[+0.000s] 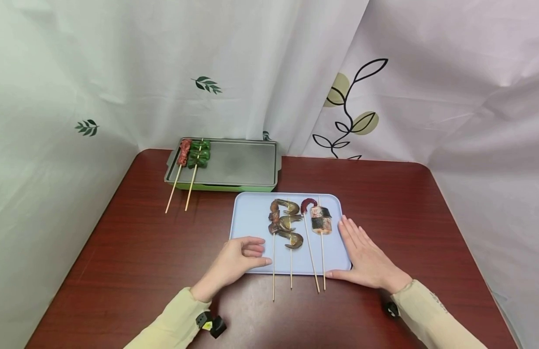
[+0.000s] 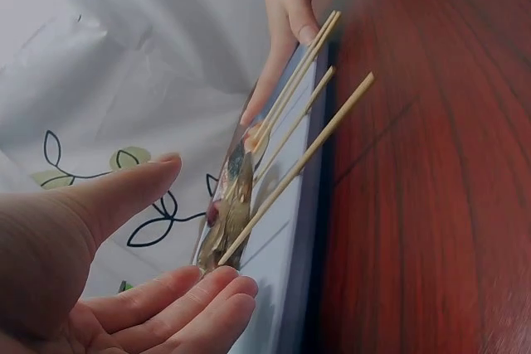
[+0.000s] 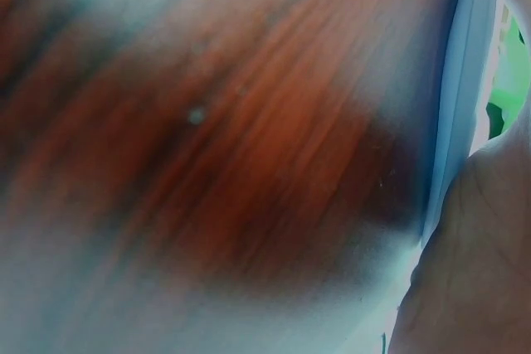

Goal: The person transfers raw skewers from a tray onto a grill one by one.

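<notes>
A light blue tray [image 1: 249,213] lies on the table with several skewers on it, their sticks jutting past its near edge. A brown meat skewer [image 1: 274,218] and a shrimp-like grey-brown skewer [image 1: 294,240] lie side by side. Farther right are a dark red curled tentacle skewer [image 1: 307,203] and a skewer of fish chunks [image 1: 321,224]. Over the tray's near left part is my left hand [image 1: 236,259], thumb and fingers apart with nothing between them. My right hand [image 1: 367,259] rests along the tray's right edge with fingers straight, thumb by the near corner.
Behind the tray stands a green electric grill [image 1: 243,162] with a dark plate. A red meat skewer [image 1: 184,152] and a green pepper skewer [image 1: 199,155] lie on its left end, sticks overhanging the front. White curtains [image 1: 208,58] surround the dark red table [image 1: 134,252].
</notes>
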The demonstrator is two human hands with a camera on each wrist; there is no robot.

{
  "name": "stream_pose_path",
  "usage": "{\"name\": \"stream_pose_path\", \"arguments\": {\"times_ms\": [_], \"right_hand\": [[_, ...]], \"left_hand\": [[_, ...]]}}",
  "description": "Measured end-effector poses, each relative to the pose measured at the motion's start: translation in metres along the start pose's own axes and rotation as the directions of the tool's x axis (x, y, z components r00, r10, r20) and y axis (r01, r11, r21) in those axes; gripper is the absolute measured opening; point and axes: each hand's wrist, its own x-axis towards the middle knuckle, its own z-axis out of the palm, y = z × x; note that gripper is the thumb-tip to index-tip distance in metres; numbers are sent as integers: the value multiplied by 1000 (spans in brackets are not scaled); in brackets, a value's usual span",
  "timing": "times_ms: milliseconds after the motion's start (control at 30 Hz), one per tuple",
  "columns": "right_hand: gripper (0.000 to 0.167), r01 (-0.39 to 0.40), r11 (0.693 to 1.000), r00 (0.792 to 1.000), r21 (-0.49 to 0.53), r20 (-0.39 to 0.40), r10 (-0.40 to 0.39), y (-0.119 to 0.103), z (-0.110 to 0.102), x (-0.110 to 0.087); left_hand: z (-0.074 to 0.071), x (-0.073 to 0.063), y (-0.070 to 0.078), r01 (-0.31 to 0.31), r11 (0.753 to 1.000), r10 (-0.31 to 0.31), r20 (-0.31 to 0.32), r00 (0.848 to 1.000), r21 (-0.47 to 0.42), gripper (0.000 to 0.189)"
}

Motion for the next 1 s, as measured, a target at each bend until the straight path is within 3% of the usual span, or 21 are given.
{"name": "stream_pose_path", "arguments": {"times_ms": [300,767,1000], "right_hand": [[128,-8,1000,1000,10,3,8,-1,0,1],[128,2,1000,1000,6,-13,-2,-1,1,0],[128,2,1000,1000,7,-12,-2,-1,1,0]], "left_hand": [[12,5,-6,40,999,-39,22,999,-29,55],[24,8,-7,45,998,-46,40,998,44,48],[25,9,-7,38,999,-37,55,998,-6,45]]}}
